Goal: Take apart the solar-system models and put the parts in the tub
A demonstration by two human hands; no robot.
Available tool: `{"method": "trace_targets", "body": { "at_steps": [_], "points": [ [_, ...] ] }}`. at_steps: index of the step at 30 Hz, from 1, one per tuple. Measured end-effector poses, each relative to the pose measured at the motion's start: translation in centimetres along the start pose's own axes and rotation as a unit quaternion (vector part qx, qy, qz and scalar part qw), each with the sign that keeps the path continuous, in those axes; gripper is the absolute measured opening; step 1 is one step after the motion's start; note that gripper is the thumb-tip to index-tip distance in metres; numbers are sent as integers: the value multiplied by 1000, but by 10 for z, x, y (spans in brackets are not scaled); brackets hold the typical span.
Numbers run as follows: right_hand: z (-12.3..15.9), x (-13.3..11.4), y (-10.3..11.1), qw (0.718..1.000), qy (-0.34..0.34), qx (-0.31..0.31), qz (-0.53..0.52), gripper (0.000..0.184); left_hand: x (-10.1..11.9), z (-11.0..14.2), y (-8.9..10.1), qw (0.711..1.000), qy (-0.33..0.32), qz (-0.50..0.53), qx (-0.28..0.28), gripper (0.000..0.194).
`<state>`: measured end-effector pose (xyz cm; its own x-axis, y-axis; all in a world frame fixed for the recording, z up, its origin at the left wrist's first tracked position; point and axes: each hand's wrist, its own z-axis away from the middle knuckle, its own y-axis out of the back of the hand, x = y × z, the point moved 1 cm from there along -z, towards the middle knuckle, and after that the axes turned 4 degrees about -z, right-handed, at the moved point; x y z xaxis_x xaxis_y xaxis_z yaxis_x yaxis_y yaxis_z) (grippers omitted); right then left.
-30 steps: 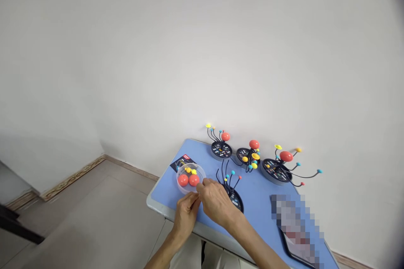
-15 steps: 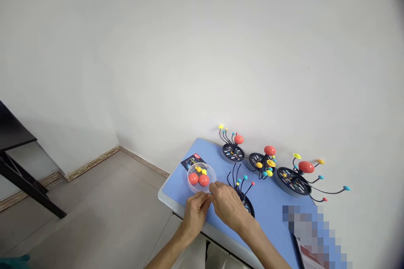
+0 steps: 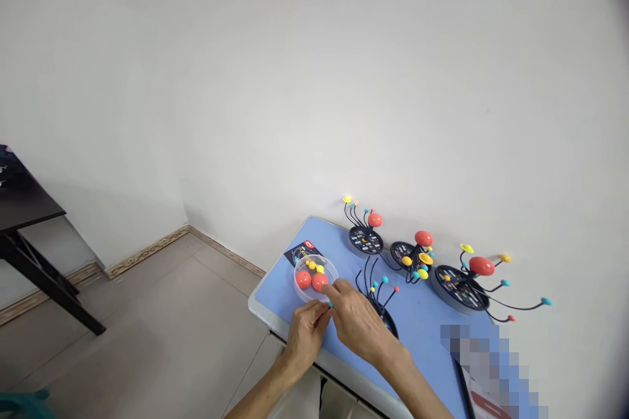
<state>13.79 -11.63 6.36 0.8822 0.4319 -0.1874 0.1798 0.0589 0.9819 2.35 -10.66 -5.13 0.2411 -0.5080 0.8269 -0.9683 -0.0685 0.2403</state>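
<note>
We gripped a small bright-blue pc, mostly finger-hidden, btwn L hand & R hand fingertips, just near of clear tub w/ glossy red balls; blk-stemmed model stood right.

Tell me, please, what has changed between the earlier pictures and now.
The view has turned left, shifting the blue table rightward in frame and showing more of the black table. No grasp visibly changed: left hand and right hand still meet, a blue piece between them; the clear tub stayed put.
</note>
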Motion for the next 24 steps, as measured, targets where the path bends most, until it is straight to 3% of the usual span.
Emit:
{"method": "trace_targets", "body": {
  "at_steps": [3,7,13,16,19,24],
  "points": [
    [-2,-3,0,999,-27,-14,39,24,-1,0,0,1000,1,-5,7,38],
    [-5,-4,-2,996,-42,-44,59,26,1,0,0,1000,7,-3,0,39],
    [-5,-2,5,1000,-11,-5,22,40,3,-1,1,1000,3,-5,0,38],
    [-8,0,10,1000,-20,19,10,34,2,-1,0,1000,8,-17,9,37],
    [-18,2,12,999,-40,26,11,24,0,-1,-1,1000,10,-25,12,33],
    [-49,-2,11,998,-50,23,30,24,-3,0,-4,1000,12,-26,7,27]
  ]
}}
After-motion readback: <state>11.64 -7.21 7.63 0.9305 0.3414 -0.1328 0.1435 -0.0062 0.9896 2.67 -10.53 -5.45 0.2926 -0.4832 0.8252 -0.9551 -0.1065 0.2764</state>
